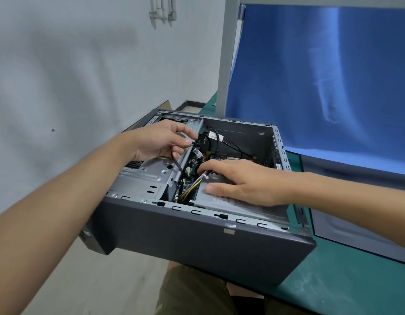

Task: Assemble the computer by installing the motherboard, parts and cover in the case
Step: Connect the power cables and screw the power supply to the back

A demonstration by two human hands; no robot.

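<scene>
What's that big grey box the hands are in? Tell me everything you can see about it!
The computer case is a dark grey box with silvery metal rims, lying on its side, cover off, open side up. It sits on a green table, partly hanging past the edge. Inside are a green board, a yellow-and-black wire bundle and a silver box. The left hand pinches a black cable inside; the right hand rests on the silver box.

Green bench [344, 280], open case [208, 244], grey panel [333, 228]

Open grey case [197, 242], motherboard [192, 165] inside
</scene>
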